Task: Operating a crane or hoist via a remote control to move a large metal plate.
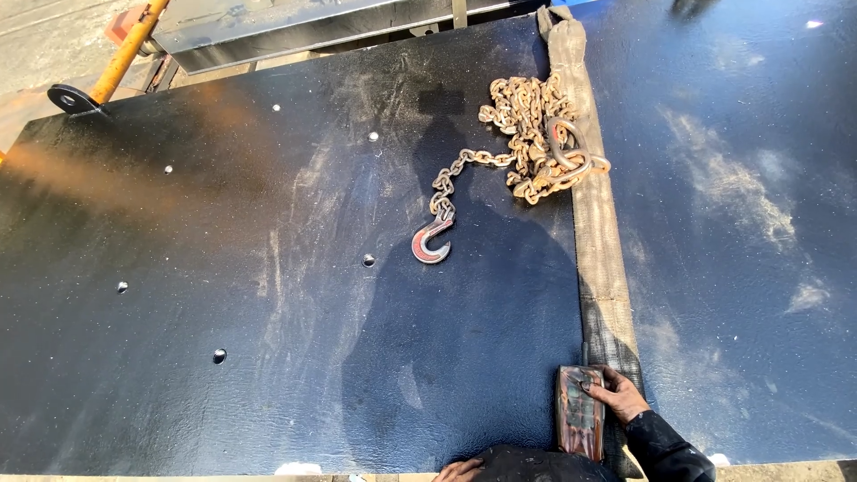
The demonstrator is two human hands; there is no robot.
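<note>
My right hand (pixel 618 394) is closed around a worn rectangular control box (pixel 579 413) with buttons, held at the near edge of a big black steel plate (pixel 223 268). My left hand (pixel 461 469) shows only its fingers at the bottom edge, next to my dark clothing; what it holds, if anything, is hidden. A rusty chain (pixel 533 134) lies piled on the plate far ahead, with a red-tipped hook (pixel 433 241) at its loose end. A tan webbing sling (pixel 596 214) runs from the far edge down to my right hand.
Several small round holes (pixel 369 260) dot the plate. A second dark plate (pixel 741 223) lies to the right of the sling. A yellow bar with a round black foot (pixel 71 98) stands at the far left, and a grey steel beam (pixel 295 31) at the back.
</note>
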